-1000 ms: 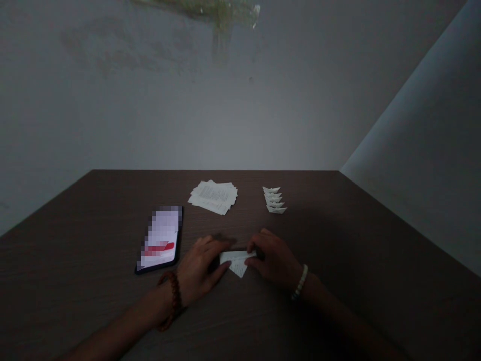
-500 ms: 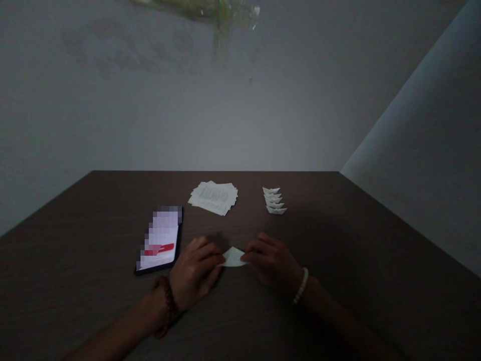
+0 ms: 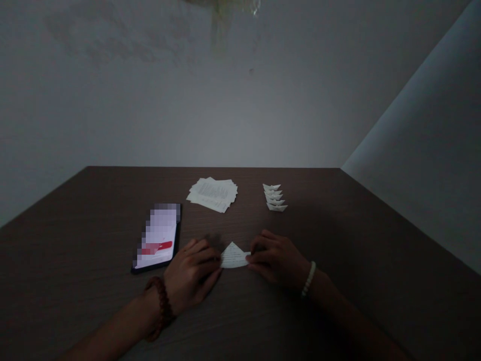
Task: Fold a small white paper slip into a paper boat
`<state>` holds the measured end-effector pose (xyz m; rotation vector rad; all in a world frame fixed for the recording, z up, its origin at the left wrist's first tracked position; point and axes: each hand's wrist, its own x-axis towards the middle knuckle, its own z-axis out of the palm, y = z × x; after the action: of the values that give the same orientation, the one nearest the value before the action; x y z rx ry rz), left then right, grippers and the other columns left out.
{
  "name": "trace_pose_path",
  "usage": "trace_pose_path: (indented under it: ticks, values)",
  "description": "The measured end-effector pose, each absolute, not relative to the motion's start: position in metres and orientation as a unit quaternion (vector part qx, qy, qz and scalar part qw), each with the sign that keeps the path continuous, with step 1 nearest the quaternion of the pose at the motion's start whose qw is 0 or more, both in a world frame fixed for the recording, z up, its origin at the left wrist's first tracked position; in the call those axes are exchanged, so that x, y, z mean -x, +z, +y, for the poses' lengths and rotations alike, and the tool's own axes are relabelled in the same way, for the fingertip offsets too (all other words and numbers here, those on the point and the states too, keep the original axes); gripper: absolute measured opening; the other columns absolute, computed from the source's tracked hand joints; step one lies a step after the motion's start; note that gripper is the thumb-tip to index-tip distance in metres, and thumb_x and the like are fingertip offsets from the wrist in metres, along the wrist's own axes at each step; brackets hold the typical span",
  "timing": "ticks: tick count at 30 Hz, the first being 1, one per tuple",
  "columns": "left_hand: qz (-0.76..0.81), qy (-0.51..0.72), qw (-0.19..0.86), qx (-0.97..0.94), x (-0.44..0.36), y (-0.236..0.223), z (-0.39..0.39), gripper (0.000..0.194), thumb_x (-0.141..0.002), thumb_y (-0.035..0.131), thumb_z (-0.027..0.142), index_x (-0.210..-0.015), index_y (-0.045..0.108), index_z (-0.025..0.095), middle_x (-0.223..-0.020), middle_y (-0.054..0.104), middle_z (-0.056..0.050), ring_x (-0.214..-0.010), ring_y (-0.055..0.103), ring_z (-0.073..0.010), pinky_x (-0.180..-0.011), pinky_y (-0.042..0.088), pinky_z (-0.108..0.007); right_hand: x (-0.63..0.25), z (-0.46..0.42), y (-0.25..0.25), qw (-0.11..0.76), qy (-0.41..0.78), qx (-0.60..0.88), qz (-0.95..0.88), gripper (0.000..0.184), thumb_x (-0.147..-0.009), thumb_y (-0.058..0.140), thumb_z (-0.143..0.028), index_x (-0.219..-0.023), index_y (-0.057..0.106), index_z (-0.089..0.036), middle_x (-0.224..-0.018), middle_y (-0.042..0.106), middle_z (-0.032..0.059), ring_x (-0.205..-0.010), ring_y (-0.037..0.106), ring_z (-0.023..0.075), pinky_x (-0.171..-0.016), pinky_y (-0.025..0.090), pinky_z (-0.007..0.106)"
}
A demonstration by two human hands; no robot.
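Between my hands is a small piece of printed paper point(image 3: 233, 256), folded so that its top comes to a point. My left hand point(image 3: 193, 273) pinches its left corner, and a brown bead bracelet circles that wrist. At the right end, my right hand point(image 3: 276, 258) grips the paper between thumb and fingers; a pale bead bracelet is on this wrist. My fingers hide both ends of the paper.
A phone point(image 3: 158, 238) with a lit screen lies left of my left hand. Farther back is a loose stack of printed paper sheets point(image 3: 214, 193). Several folded paper boats point(image 3: 276, 205) stand in a row to its right. The brown table point(image 3: 124, 185) meets a wall point(image 3: 240, 120).
My right hand has shifted slightly to the right along the paper, so more of its printed face shows. My left hand keeps its hold. The view has tilted down a little.
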<state>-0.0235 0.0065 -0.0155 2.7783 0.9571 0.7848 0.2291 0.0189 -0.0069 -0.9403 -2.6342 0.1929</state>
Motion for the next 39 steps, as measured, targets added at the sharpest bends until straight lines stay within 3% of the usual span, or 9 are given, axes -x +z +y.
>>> trace_pose_path:
  ticks: [11, 15, 21, 25, 32, 39]
  values:
    - [0.301, 0.273, 0.015, -0.914, 0.026, -0.020, 0.005, 0.016, -0.088, 0.050, 0.017, -0.085, 0.065, 0.018, -0.076, 0.064, -0.003, -0.074, 0.050, -0.0185, -0.070, 0.035, -0.034, -0.218, 0.013, -0.004, 0.196, 0.085, 0.355, -0.910, 0.016, -0.087, 0.060, -0.032, -0.083, 0.066, -0.017, -0.089, 0.061, 0.0047, -0.087, 0.051, 0.0177, -0.074, 0.043, 0.030]
    - [0.302, 0.265, 0.026, -0.915, 0.026, -0.020, 0.005, 0.015, -0.089, 0.049, 0.017, -0.086, 0.064, 0.018, -0.076, 0.063, -0.003, -0.074, 0.050, -0.0187, -0.070, 0.035, -0.034, -0.219, 0.012, -0.006, 0.194, 0.075, 0.348, -0.914, 0.023, -0.082, 0.064, -0.040, -0.086, 0.064, -0.017, -0.090, 0.061, 0.0043, -0.087, 0.050, 0.0186, -0.073, 0.043, 0.031]
    - [0.297, 0.274, 0.037, -0.914, 0.026, -0.021, 0.005, 0.014, -0.089, 0.050, 0.017, -0.082, 0.062, 0.016, -0.073, 0.062, -0.003, -0.072, 0.050, -0.0185, -0.070, 0.037, -0.035, -0.218, 0.013, -0.004, 0.184, 0.099, 0.359, -0.909, 0.012, -0.088, 0.058, -0.028, -0.083, 0.064, -0.019, -0.092, 0.060, 0.0027, -0.089, 0.050, 0.0167, -0.078, 0.042, 0.030]
    - [0.308, 0.273, 0.044, -0.910, 0.023, -0.020, 0.006, 0.012, -0.090, 0.051, 0.020, -0.090, 0.062, 0.016, -0.075, 0.064, -0.004, -0.073, 0.052, -0.0190, -0.069, 0.038, -0.035, -0.216, 0.011, -0.002, 0.188, 0.129, 0.383, -0.895, 0.010, -0.087, 0.059, -0.028, -0.084, 0.064, -0.020, -0.097, 0.059, 0.0024, -0.090, 0.050, 0.0167, -0.078, 0.042, 0.030]
    - [0.353, 0.250, 0.066, -0.899, 0.015, -0.022, 0.015, 0.025, -0.092, 0.050, 0.030, -0.076, 0.065, 0.017, -0.071, 0.063, -0.004, -0.073, 0.053, -0.0200, -0.068, 0.039, -0.034, -0.210, 0.011, -0.008, 0.207, 0.121, 0.423, -0.874, 0.012, -0.085, 0.061, -0.029, -0.080, 0.062, -0.019, -0.097, 0.059, 0.0027, -0.090, 0.051, 0.0170, -0.075, 0.042, 0.030]
    - [0.371, 0.235, 0.100, -0.893, 0.012, -0.023, 0.020, 0.024, -0.090, 0.050, 0.027, -0.074, 0.065, 0.017, -0.071, 0.062, -0.004, -0.075, 0.053, -0.0205, -0.070, 0.040, -0.035, -0.204, 0.013, -0.010, 0.197, 0.106, 0.448, -0.866, 0.013, -0.085, 0.062, -0.030, -0.078, 0.060, -0.019, -0.093, 0.058, 0.0027, -0.089, 0.050, 0.0171, -0.072, 0.042, 0.029]
